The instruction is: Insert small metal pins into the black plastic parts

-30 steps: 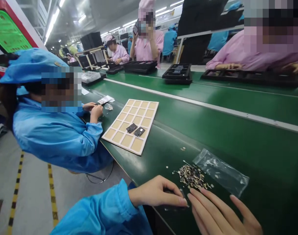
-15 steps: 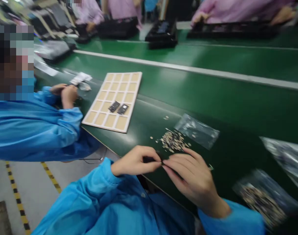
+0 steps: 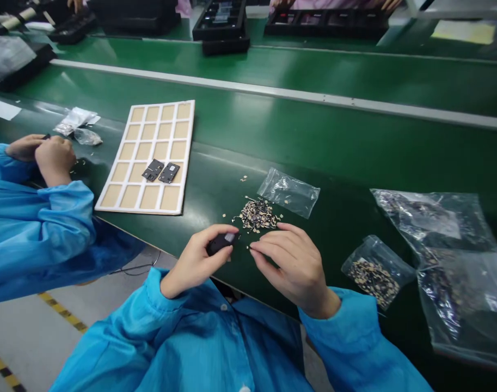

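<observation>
Black part (image 3: 219, 244) gripped between thumb and fingers of the curled left hand (image 3: 196, 257) | tiny pale piece (image 3: 247, 247) pinched at the closed fingertips of the right hand (image 3: 292, 260), just beside | heap of small parts (image 3: 258, 214) spread on the tabletop (image 3: 215, 190) just beyond both hands

Black trays (image 3: 325, 31) lie beyond a white strip (image 3: 272, 91).
</observation>
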Available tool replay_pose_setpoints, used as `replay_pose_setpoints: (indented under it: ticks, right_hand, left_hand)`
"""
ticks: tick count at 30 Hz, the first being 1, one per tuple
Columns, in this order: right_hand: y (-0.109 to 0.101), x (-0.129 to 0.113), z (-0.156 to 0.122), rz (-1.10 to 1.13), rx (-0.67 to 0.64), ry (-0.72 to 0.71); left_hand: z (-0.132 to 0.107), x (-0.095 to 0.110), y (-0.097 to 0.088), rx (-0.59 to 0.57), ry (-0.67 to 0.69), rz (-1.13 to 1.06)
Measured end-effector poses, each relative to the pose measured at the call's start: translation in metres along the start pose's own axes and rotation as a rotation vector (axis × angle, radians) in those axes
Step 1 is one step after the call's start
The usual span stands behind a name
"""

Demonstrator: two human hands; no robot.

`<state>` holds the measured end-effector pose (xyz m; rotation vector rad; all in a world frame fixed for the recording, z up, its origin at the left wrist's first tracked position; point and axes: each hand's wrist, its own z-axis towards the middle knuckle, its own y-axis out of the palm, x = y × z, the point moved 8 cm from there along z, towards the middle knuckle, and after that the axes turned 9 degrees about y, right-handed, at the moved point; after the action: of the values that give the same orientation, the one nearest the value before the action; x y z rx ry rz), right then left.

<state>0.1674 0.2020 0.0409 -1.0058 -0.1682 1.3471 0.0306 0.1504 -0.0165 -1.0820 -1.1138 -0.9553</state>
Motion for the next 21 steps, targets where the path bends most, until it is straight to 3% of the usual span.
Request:
replay_pose_setpoints:
  ticks: [10,17,21]
  right_hand:
    - [0.003,-0.007,0.0,0.083,-0.042,0.0]
    - [0.003,-0.006,-0.002,0.054,-0.047,0.005]
    - [0.004,-0.006,-0.003,0.016,-0.041,-0.006]
  left_hand:
    - [-0.003,-0.024,0.016,0.066,-0.229,-0.591]
    - [-0.004,-0.031,0.02,0.103,-0.273,-0.655]
    - [-0.007,-0.033,0.024,0.061,-0.309,-0.649]
